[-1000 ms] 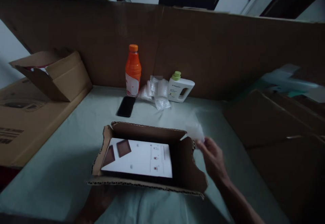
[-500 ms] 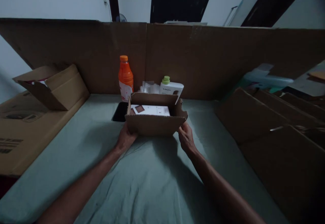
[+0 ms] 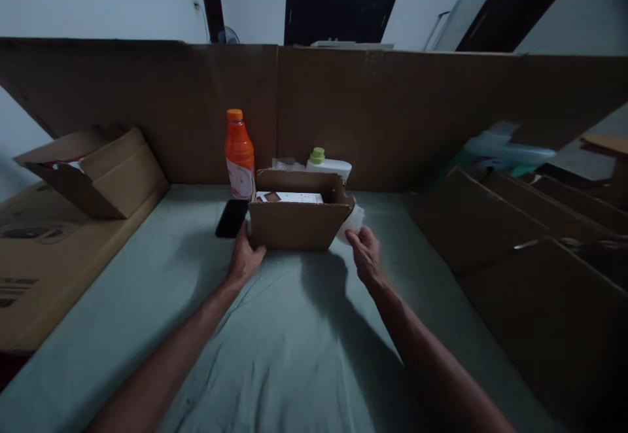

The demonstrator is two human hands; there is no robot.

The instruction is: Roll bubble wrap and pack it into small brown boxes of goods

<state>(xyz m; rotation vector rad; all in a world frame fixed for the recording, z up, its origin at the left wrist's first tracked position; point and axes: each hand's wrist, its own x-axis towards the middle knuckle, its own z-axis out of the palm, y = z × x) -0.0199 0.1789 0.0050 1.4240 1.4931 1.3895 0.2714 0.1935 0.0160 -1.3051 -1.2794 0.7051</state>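
Observation:
A small open-topped cardboard box (image 3: 289,227) stands on the green cloth in front of me. Inside it lies a white carton (image 3: 299,197) with brown squares printed on it. My left hand (image 3: 245,256) grips the box's lower left corner, thumb along the front and fingers at the side. Just right of the box, my right hand (image 3: 366,253) pinches a translucent white sheet (image 3: 352,222), which looks like plastic wrap; part of it is hidden behind the box. Close to my left fingers lies a black phone (image 3: 230,218).
Behind the box stand an orange bottle (image 3: 239,155) and a white jug (image 3: 333,166) with a green cap, beside some clear plastic. A tall cardboard panel (image 3: 392,112) closes the back. Cardboard boxes (image 3: 112,178) flank the left, and larger open boxes (image 3: 500,224) the right.
The box has come down onto the cloth, slightly farther away. My right hand has left the box's right side and now holds the white sheet. My left hand stays at the box.

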